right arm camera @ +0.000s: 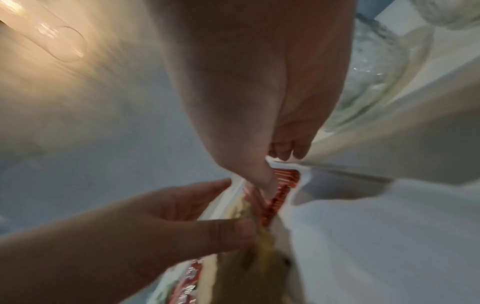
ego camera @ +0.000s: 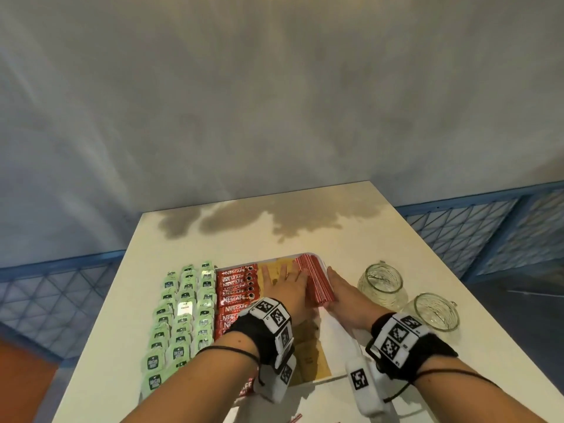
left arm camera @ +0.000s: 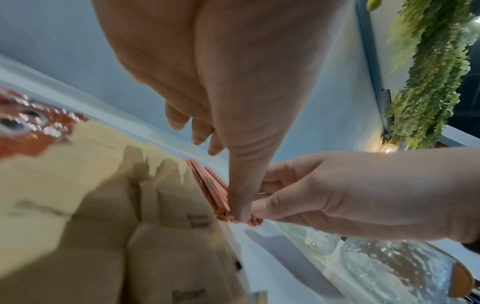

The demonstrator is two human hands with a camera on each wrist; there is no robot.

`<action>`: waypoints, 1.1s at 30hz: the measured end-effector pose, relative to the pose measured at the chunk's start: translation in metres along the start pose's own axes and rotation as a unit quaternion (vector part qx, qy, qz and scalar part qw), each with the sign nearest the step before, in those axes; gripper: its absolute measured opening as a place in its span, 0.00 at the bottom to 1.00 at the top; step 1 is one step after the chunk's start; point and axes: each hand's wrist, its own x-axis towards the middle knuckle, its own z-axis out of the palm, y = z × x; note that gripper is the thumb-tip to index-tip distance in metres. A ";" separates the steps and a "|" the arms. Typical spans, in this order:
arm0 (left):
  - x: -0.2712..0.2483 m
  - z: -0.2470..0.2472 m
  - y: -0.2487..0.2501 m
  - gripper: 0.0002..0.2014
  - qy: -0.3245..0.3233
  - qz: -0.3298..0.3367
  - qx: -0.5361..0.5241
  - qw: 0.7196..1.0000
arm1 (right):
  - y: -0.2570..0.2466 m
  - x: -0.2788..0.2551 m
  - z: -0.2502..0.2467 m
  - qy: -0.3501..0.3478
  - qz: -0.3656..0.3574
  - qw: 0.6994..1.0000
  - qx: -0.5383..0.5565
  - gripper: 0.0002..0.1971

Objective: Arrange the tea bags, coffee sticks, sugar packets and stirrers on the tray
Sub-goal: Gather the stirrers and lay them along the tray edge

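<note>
Two hands, left hand (ego camera: pixel 290 285) and right hand (ego camera: pixel 343 288), fingers straight, seemingly pressing thin red stirrers (ego camera: pixel 317 282) between them, tray (ego camera: pixel 335 340).

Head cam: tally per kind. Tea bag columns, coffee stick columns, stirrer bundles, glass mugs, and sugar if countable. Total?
Green tea bag columns: 3
Nescafe coffee stick columns: 1
Red stirrer bundles: 1
Glass mugs: 2
Brown sugar packets: not countable, partly under the left hand
Total counted: 7
</note>
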 end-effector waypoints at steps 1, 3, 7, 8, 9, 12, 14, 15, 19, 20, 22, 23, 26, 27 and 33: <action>-0.008 -0.004 -0.002 0.45 0.005 -0.002 0.004 1.000 | -0.008 -0.005 -0.003 0.008 -0.005 1.000 -0.013 0.42; -0.033 -0.014 -0.006 0.43 0.011 -0.007 0.003 1.000 | -0.025 -0.019 -0.003 0.012 -0.042 0.998 -0.050 0.41; -0.093 -0.021 -0.023 0.32 0.067 0.009 -0.060 0.996 | -0.054 -0.065 0.008 0.002 -0.121 0.988 -0.093 0.29; -0.107 -0.017 -0.029 0.27 0.089 0.014 -0.075 0.993 | -0.057 -0.075 0.011 -0.002 -0.140 0.986 -0.095 0.26; -0.121 -0.012 -0.033 0.23 0.101 0.016 -0.081 0.991 | -0.061 -0.086 0.018 -0.015 -0.154 0.983 -0.099 0.23; -0.161 0.013 -0.043 0.13 0.077 0.026 -0.091 0.992 | -0.068 -0.110 0.042 -0.077 -0.175 0.974 -0.121 0.17; -0.180 0.032 -0.045 0.12 0.040 0.035 -0.091 0.994 | -0.068 -0.119 0.058 -0.107 -0.183 0.966 -0.149 0.14; -0.188 0.042 -0.046 0.13 0.022 0.034 -0.091 0.995 | -0.068 -0.123 0.065 -0.119 -0.183 0.961 -0.167 0.14; -0.204 0.076 -0.048 0.31 -0.023 0.005 -0.056 0.998 | -0.062 -0.130 0.090 -0.121 -0.192 0.940 -0.254 0.25; -0.207 0.082 -0.047 0.33 -0.022 0.000 -0.038 0.999 | -0.061 -0.131 0.094 -0.113 -0.194 0.939 -0.260 0.28; -0.210 0.090 -0.043 0.28 -0.004 -0.006 -0.018 1.000 | -0.060 -0.134 0.102 -0.097 -0.196 0.943 -0.251 0.29; -0.211 0.092 -0.041 0.25 0.005 -0.006 -0.017 1.000 | -0.060 -0.136 0.105 -0.092 -0.194 0.947 -0.239 0.27; -0.210 0.091 -0.035 0.18 0.004 -0.004 0.000 1.000 | -0.063 -0.139 0.109 -0.090 -0.184 0.957 -0.205 0.17; -0.209 0.089 -0.033 0.16 -0.002 -0.005 0.016 1.000 | -0.065 -0.139 0.110 -0.089 -0.180 0.959 -0.199 0.15; -0.202 0.082 -0.022 0.14 -0.038 -0.002 0.093 0.995 | -0.070 -0.139 0.110 -0.088 -0.139 0.965 -0.203 0.11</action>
